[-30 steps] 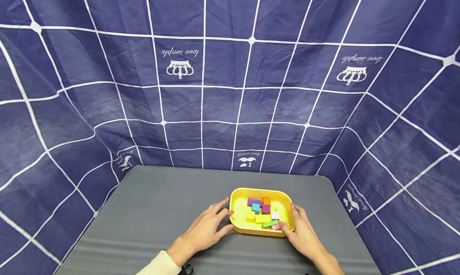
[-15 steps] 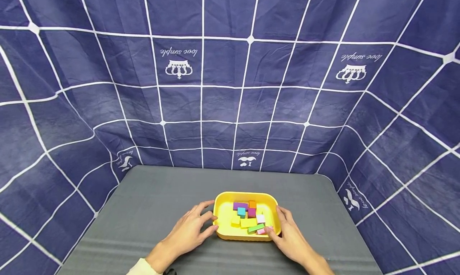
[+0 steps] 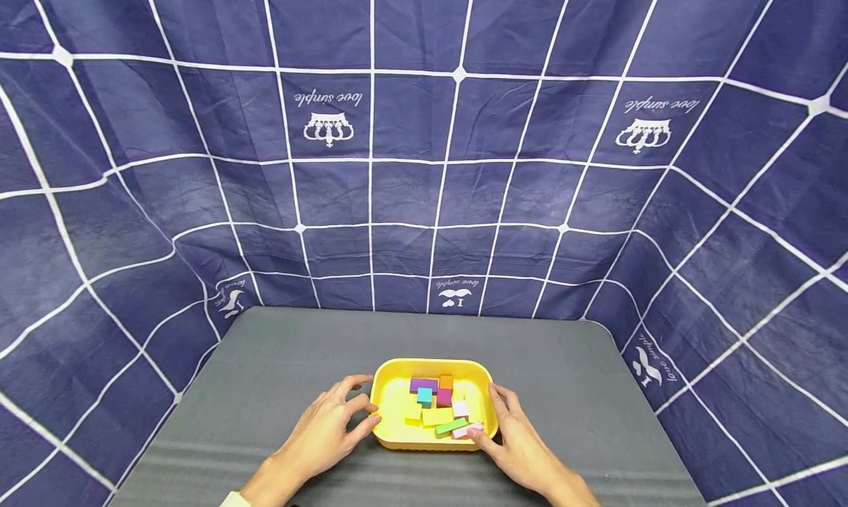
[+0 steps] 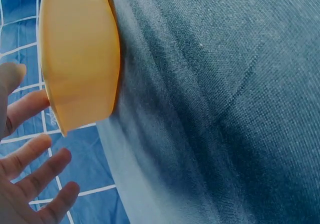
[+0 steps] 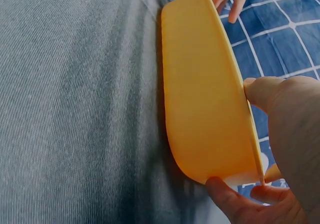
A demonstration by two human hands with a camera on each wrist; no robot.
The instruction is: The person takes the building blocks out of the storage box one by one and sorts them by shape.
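While fingers spread, both hands [image 3: 424, 441] flank the yellow tray [image 3: 391, 437].

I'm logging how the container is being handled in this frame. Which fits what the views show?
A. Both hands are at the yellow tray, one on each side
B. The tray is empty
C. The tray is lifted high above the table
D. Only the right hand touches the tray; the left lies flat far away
A: the left hand and right hand flank the yellow tray, which sits on the grey table with coloured blocks inside.
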